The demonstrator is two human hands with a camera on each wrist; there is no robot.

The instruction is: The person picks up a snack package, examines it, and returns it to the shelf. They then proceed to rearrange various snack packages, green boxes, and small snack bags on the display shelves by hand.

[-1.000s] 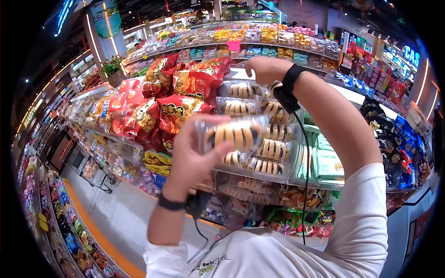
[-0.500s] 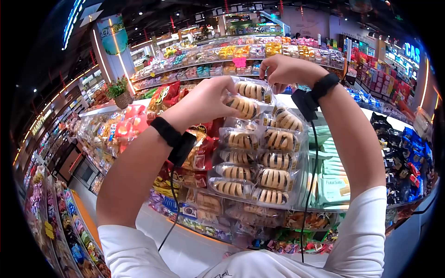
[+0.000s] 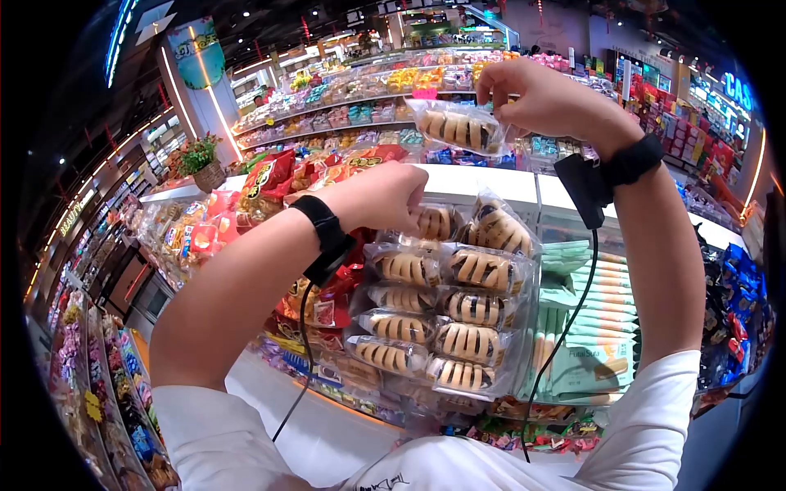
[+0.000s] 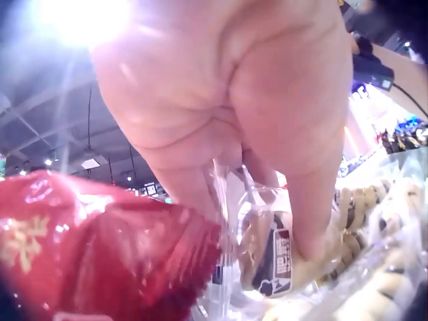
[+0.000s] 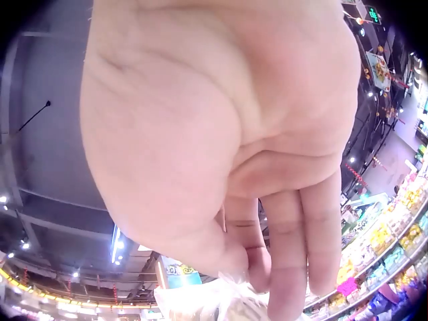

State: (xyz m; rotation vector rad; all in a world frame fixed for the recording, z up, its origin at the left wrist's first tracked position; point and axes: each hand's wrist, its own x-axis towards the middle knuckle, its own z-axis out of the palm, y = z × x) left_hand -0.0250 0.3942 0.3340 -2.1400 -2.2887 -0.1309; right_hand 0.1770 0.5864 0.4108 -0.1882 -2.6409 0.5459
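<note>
Pinched at one end by my right hand [image 3: 553, 98], a clear-wrapped striped pastry [image 3: 458, 129] hangs above the white back ledge of the display. The right wrist view shows that hand's thumb and fingers meeting at the wrapper's edge. My left hand [image 3: 389, 196] is lower, at the back of the pastry bin, its thumb and fingers around another wrapped pastry [image 4: 264, 257]. Rows of similar wrapped pastries [image 3: 475, 307] lie in front of it, and one pack [image 3: 499, 229] leans at the back right of the rows.
Red snack bags [image 3: 266, 184] crowd the left side, one bag [image 4: 100, 247] close beside my left hand. Pale green packs [image 3: 585, 327] fill the section to the right, beyond a clear divider. A potted plant [image 3: 205, 164] stands at the back left. Black cables hang from both wrists.
My right hand has lifted one wrapped pastry up and away from the left hand. My left hand, earlier bringing a pack over from the front, is now lower at the back of the bin.
</note>
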